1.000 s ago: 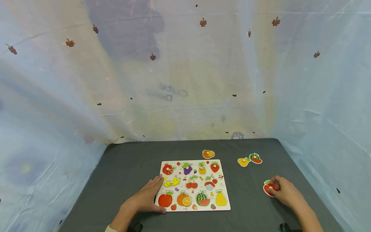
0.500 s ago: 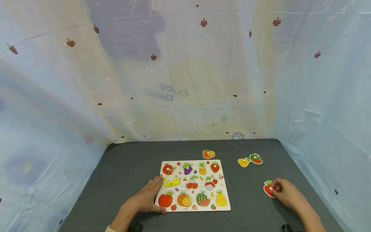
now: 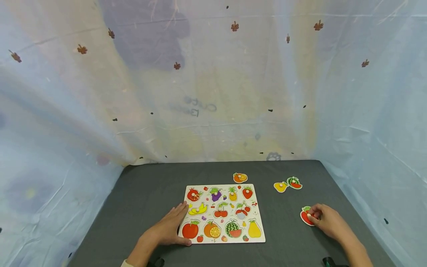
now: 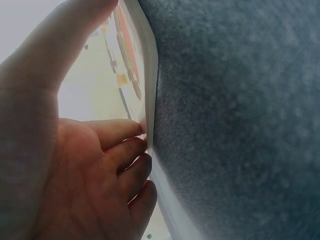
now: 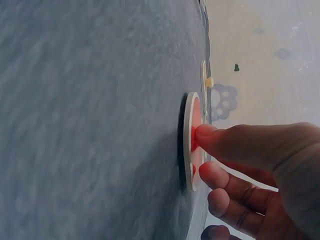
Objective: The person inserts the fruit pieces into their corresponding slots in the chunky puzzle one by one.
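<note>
A white fruit puzzle board (image 3: 221, 233) lies on the table in the head view. My left hand (image 3: 168, 226) rests along its left side, fingers straight, thumb at the near left corner; in the left wrist view the fingertips (image 4: 142, 162) touch the board's edge. To the right of the board, my right hand (image 3: 328, 219) pinches a red apple puzzle piece (image 3: 305, 218) with a green leaf. Thumb and finger meet at the knob on the piece's face, partly hidden by the hand. In the right wrist view the apple piece (image 5: 190, 172) stands just off the table with a dark shadow under it.
An orange piece (image 3: 240, 178) lies behind the board. A pear piece (image 3: 280, 187) and a watermelon piece (image 3: 294, 183) lie touching at the back right. Printed curtains (image 3: 217, 92) enclose the grey table (image 3: 160, 181) at the back and sides.
My right hand and the apple piece have shifted slightly left over the last half second. The left hand stays on the board.
</note>
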